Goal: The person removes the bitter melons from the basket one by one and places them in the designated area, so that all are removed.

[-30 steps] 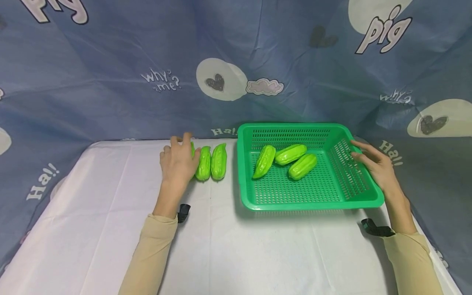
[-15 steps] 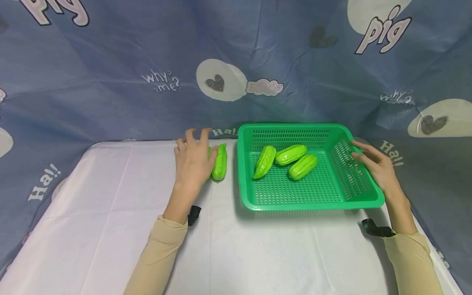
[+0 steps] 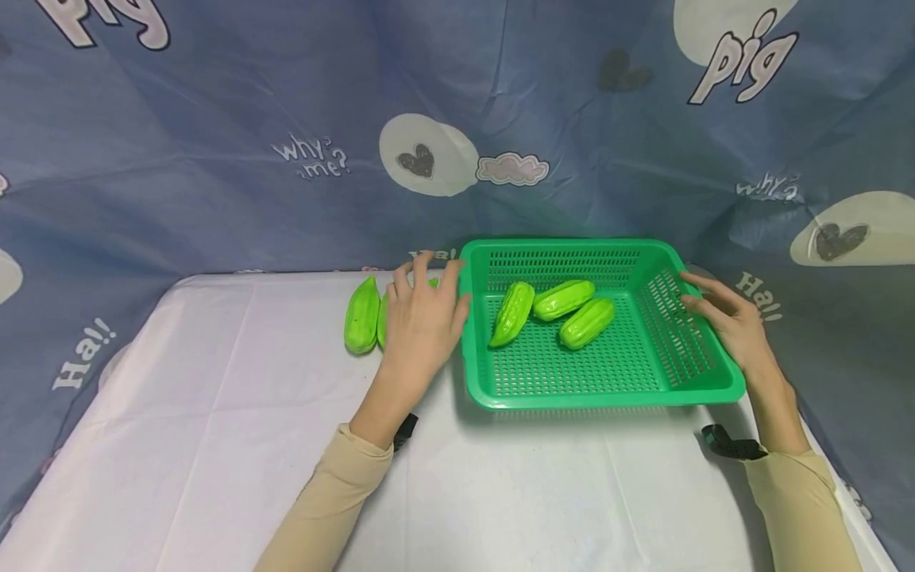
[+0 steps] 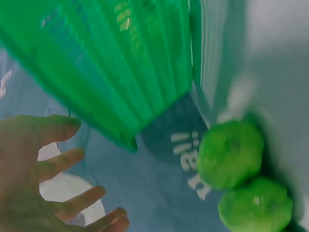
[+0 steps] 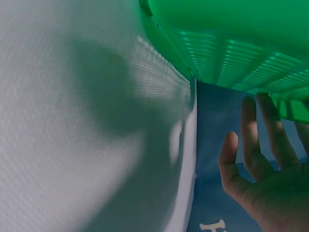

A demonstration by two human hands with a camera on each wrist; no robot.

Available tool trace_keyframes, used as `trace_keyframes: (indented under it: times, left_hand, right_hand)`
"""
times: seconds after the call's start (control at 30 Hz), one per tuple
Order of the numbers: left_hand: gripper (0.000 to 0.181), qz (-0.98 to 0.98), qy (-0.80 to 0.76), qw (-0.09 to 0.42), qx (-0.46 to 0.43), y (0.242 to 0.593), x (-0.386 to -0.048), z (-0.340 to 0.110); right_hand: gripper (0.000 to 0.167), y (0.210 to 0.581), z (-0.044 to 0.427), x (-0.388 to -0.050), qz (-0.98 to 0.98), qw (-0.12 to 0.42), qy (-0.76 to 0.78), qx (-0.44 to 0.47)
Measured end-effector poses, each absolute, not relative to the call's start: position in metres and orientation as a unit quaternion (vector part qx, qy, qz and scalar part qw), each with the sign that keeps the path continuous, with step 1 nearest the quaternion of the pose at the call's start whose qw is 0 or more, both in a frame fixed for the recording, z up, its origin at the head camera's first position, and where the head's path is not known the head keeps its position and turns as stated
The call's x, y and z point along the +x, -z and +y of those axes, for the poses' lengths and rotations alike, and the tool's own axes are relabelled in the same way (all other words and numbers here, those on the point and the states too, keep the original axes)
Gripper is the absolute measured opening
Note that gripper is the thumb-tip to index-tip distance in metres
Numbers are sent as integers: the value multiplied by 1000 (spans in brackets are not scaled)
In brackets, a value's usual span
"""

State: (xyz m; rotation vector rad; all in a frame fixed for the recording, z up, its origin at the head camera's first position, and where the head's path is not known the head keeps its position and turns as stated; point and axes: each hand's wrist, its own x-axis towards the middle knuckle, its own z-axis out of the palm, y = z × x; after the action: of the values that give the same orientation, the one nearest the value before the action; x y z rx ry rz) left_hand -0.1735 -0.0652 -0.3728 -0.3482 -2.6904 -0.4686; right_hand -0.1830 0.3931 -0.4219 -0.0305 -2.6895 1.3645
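Note:
In the head view, my left hand [image 3: 423,322] hovers over a row of bright green bitter melons [image 3: 362,316] on the table, left of a green plastic basket [image 3: 475,389]. Its fingers are spread and hold nothing; the thumb is near the basket's left rim. The hand partly hides two melons of the row. In the left wrist view, two melons [image 4: 231,154] show their blunt ends beside the basket. Three more bitter melons [image 3: 513,314] lie inside the basket. My right hand [image 3: 736,330] touches the basket's right rim with extended, relaxed fingers.
A white cloth [image 3: 214,445] covers the table. Behind it hangs a blue patterned curtain [image 3: 250,206], close to the basket's back rim. A dark wrist camera [image 3: 732,442] sits on the right wrist.
My left hand has moved rightward along the row of melons toward the basket, uncovering the leftmost melon and covering the right ones. The right hand and basket have stayed put.

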Motion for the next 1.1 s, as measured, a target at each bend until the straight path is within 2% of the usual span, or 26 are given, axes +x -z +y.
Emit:
trace_keyframes:
  times: [0.37,0.6,0.8,0.9,1.1]
  left_hand:
    - [41,-942,91,255,-200,388,-164,-34]
    - [44,-939,42,242,-241,388,-164,-16]
    - [44,-940,9,243,-240,392,-167,-3]
    - [43,-948,-9,216,-234,391,-167,3]
    - [55,-965,-93,66,-234,390,-162,13]
  right_hand:
    - [51,422,395,-183,-898,58,-436,-21]
    - [51,423,395,-182,-898,58,-436,-20]
    - [51,424,393,-183,-895,62,-442,-4]
    - [51,424,394,-183,-896,62,-439,-9]
    - [51,423,395,-183,-899,57,-433,-21]
